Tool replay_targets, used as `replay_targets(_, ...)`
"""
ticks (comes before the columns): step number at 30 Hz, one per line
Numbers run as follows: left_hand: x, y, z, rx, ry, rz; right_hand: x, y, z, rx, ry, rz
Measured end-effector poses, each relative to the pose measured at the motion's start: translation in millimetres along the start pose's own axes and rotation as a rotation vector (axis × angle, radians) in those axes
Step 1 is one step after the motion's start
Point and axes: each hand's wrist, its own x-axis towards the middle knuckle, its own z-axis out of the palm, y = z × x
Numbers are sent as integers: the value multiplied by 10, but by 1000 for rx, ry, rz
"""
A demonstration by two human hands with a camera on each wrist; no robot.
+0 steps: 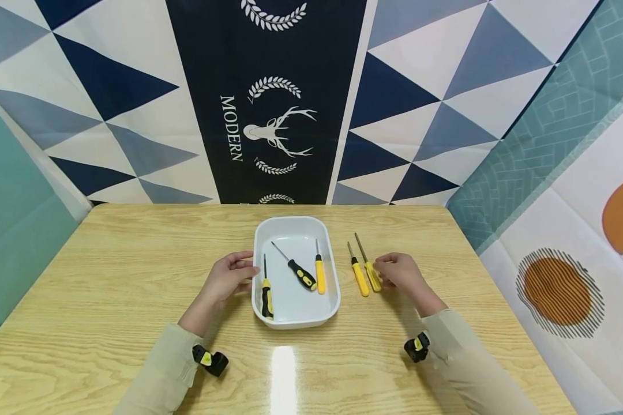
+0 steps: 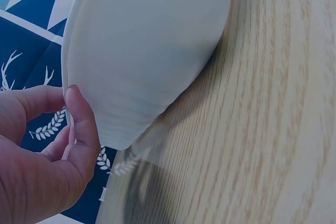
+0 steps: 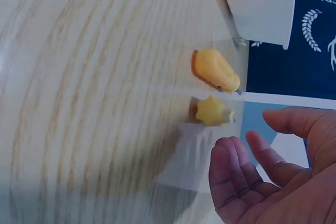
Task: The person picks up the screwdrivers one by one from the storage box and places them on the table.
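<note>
My left hand (image 1: 229, 278) pinches the left rim of a white plastic tray (image 1: 296, 321); in the left wrist view the thumb lies against the tray's outer wall (image 2: 152, 40). Inside lie a black-and-yellow screwdriver (image 1: 267, 297) along the left side, another (image 1: 302, 275) set slantwise, and a yellow-handled screwdriver (image 1: 319, 275) on the right. Right of the tray, two yellow-handled screwdrivers, one opaque (image 1: 360, 279) and one translucent (image 1: 372, 276), lie side by side on the table. Beside the translucent one is my right hand (image 1: 401, 271), fingers loosely bent, holding nothing; the right wrist view shows a gap between them.
The wooden table (image 1: 135, 300) ends at a patterned cloth backdrop (image 1: 275, 115) behind the tray. A second cloth (image 1: 560, 288) hangs along the right side. A small black camera sits on each wrist.
</note>
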Motion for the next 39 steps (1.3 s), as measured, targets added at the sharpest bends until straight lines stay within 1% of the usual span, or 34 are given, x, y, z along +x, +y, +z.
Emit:
replay_targets(6, -4, 6, 6, 1, -2, 3, -31, -66, -17, 15, 0, 3)
replay_targets(9, -1, 7, 8, 3, 1, -2, -42, -90, -26, 30, -1, -15)
replay_targets(15, 3, 13, 5, 11, 4, -2, -70, -128, -36, 78, -16, -109)
replay_targets(19, -7, 21, 4, 15, 4, -4, -92, -145, -46, 92, -15, -167)
replay_targets(26, -15, 20, 8, 15, 5, -2, -111, -156, -40, 124, -38, -210)
replay_targets(39, -12, 18, 8, 17, 8, -2, -156, -208, -33, 63, -43, -257)
